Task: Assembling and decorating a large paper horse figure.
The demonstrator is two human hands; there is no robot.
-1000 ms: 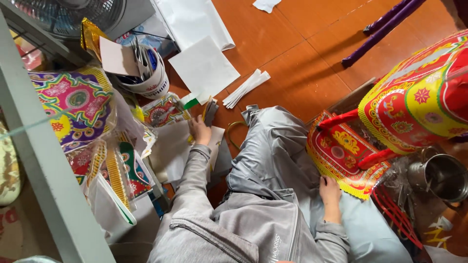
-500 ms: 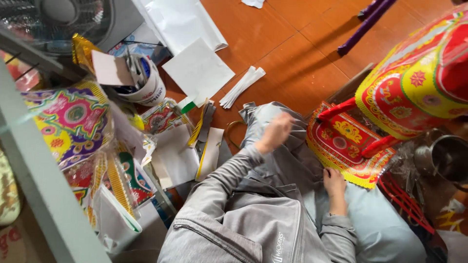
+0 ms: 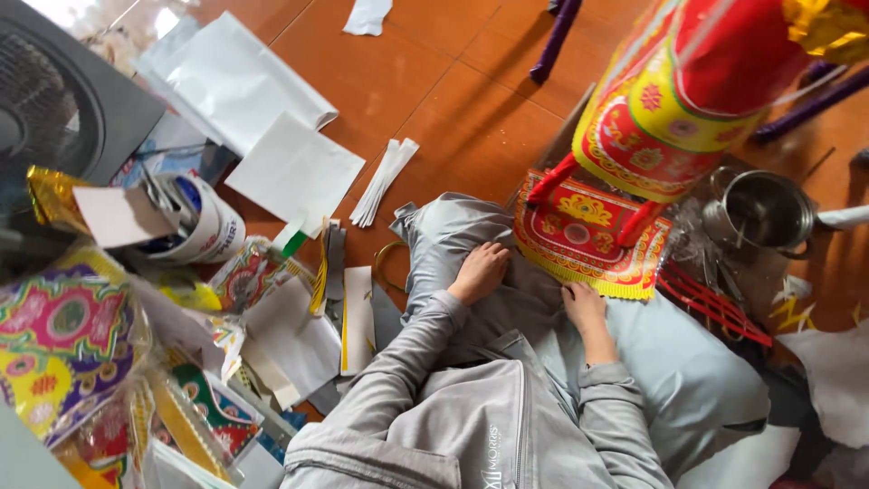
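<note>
Hands: we are resting both on our grey-trousered lap at centre frame.
Left hand (image 3: 480, 272): loosely curled, gripping nothing that we can see; half a second ago it was raised, a second ago down among the papers at left.
Right hand (image 3: 584, 306): lying flat and empty, touching the fringe of the red-and-yellow paper base (image 3: 588, 237); unmoved.
Paper strips (image 3: 348, 308): lying left of the knee.

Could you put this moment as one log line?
left hand: on lap, empty | right hand: at red paper base edge | metal pot: beside
</note>
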